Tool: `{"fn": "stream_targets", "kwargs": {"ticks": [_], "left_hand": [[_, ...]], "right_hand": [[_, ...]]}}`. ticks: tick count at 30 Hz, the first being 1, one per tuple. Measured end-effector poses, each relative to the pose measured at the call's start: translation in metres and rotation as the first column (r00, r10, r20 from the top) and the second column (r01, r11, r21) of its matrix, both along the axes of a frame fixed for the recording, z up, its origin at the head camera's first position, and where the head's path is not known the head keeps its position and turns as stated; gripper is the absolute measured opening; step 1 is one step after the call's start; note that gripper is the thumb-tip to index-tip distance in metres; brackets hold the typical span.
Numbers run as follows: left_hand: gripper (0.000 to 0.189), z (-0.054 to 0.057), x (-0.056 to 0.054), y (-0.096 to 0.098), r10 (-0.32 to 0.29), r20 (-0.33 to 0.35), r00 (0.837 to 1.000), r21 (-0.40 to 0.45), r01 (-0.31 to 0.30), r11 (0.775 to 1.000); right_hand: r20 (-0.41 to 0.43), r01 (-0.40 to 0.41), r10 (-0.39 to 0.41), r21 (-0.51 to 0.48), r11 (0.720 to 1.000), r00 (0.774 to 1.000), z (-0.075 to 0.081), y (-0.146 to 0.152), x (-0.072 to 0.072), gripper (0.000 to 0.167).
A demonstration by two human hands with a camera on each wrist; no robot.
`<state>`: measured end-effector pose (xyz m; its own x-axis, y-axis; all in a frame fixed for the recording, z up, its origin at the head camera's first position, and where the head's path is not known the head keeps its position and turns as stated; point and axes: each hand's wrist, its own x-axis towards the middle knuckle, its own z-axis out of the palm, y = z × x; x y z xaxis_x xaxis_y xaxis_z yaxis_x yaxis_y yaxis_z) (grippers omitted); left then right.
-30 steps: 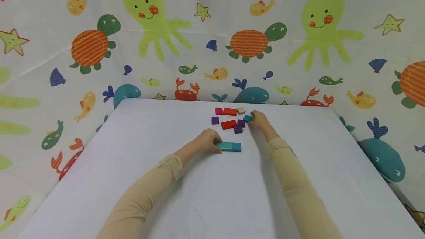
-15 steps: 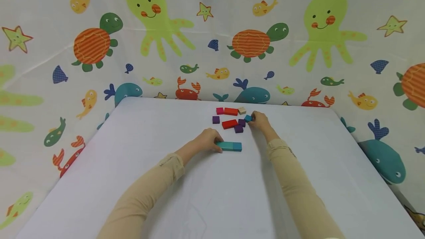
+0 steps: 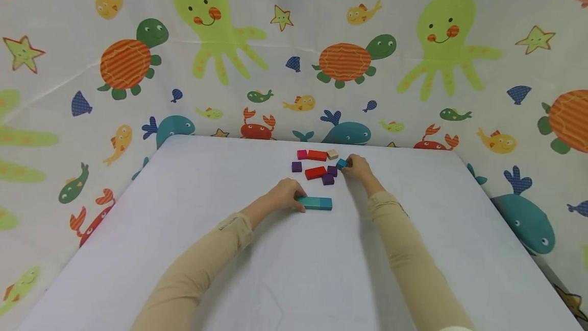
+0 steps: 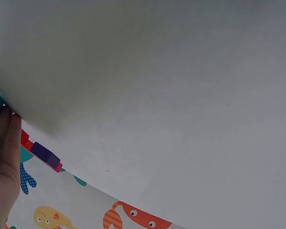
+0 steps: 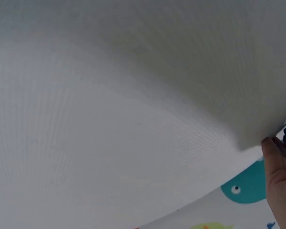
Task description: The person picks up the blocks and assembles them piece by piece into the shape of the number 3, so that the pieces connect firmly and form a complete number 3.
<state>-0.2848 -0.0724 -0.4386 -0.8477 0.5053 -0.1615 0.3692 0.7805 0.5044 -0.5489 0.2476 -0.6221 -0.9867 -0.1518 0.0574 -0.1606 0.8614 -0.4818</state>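
Head view shows a teal block (image 3: 311,203) touching 1 blue block (image 3: 325,204).

Scattered blocks (image 3: 315,172) lie behind a block row (image 3: 316,203), some apparently touching.

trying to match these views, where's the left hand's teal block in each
Head: teal block, right of and below centre.
Left wrist: cut off at left edge, above the left hand.
Right wrist: not seen.
Shared landmark: sea-creature cloth, top in head, bottom in both wrist views.
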Motion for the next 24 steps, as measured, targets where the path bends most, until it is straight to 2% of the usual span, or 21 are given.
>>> {"fn": "stream_targets", "kwargs": {"ticks": [2,3,4,9,13,14,15,18,20,21,22,24], "left_hand": [[0.04,0.001,0.0,0.001,-0.002,0.0,1.0,-0.001,0.002,1.0],[0.04,0.002,0.0,0.001,-0.002,-0.001,1.0,-0.001,0.002,1.0],[0.04,0.002,0.0,0.001,-0.001,0.001,1.0,-0.001,0.001,1.0],[0.039,0.002,0.0,0.0,-0.006,-0.005,1.0,-0.001,0.006,1.0],[0.039,0.0,0.0,0.0,-0.008,-0.007,1.0,-0.001,0.008,1.0],[0.039,0.0,0.0,0.0,-0.006,-0.009,1.0,0.0,0.006,1.0],[0.04,0.0,0.0,0.0,-0.003,-0.009,1.0,0.0,0.003,1.0],[0.04,0.001,0.0,0.001,-0.004,-0.013,1.0,0.002,0.004,1.0],[0.039,0.001,0.0,0.001,-0.005,-0.014,1.0,0.005,0.005,1.0],[0.039,0.001,0.0,0.0,-0.006,-0.013,1.0,0.005,0.006,1.0],[0.039,0.001,0.0,0.0,-0.006,-0.012,1.0,0.007,0.006,1.0],[0.039,0.001,0.0,0.0,-0.006,-0.01,1.0,0.009,0.006,1.0]], "right_hand": [[-0.007,0.008,-0.008,-0.002,1.0,1.0,0.015,-0.005,0.015,0.06],[0.018,0.008,-0.008,-0.006,1.0,1.0,0.033,-0.01,0.031,0.055],[0.04,0.009,-0.009,-0.004,1.0,0.999,0.061,-0.02,0.058,0.051],[0.054,0.006,-0.006,-0.017,1.0,0.999,0.053,-0.017,0.054,0.052],[-0.033,0.025,-0.025,-0.015,1.0,0.999,0.044,-0.015,0.055,0.043],[-0.032,0.019,-0.019,-0.019,1.0,0.999,0.059,-0.02,0.072,0.042],[-0.01,0.018,-0.018,-0.016,1.0,1.0,0.064,-0.022,0.076,0.043],[-0.052,-0.009,0.008,-0.026,1.0,0.999,0.078,-0.025,0.096,0.045],[0.013,-0.005,0.006,-0.027,1.0,1.0,0.107,-0.037,0.121,0.047],[0.024,0.004,-0.004,-0.021,1.0,1.0,0.109,-0.037,0.121,0.048],[0.018,0.008,-0.008,-0.026,1.0,1.0,0.122,-0.043,0.136,0.046],[0.08,0.032,-0.03,-0.022,0.999,0.996,0.156,-0.057,0.169,0.043]]}}
